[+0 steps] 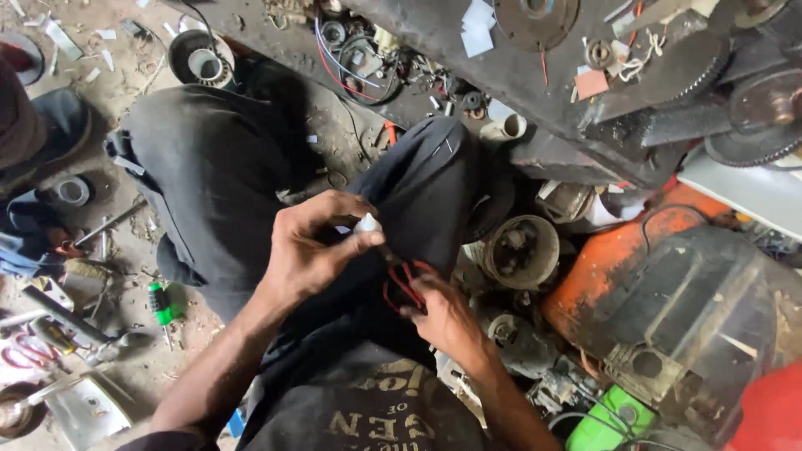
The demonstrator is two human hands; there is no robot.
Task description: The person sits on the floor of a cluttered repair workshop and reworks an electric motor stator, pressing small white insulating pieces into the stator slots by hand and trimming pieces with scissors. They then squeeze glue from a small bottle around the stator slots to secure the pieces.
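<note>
Pinching a small white plug (pixel 367 224) between thumb and fingertips, the left hand (pixel 313 250) is closed and sits above the person's right knee (pixel 434 179). Red and black wires (pixel 404 282) run down from the plug to the right hand (pixel 443 313), which lies just below and to the right. The right hand's fingers curl around the wires; the grip appears closed on them, though the fingertips are partly hidden.

Both hands work over the lap of dark trousers (pixel 217 175); the person is seated low, knees bent and spread apart.

Surrounding items:
- A round motor housing (pixel 522 250) stands just right of the right knee, near the right hand.
- An orange machine body (pixel 668 284) with a black cover lies further right.
- A green part (pixel 606 422) shows at the lower edge.
- A green-handled screwdriver (pixel 160 305) lies on the dirt floor (pixel 125 92), left of the left forearm.
- Red-handled scissors (pixel 25 351) lie at the far left.
- Toothed saw blades (pixel 735 108) rest on the dark bench (pixel 468 58) at the top right, among paper scraps and loose wires.
</note>
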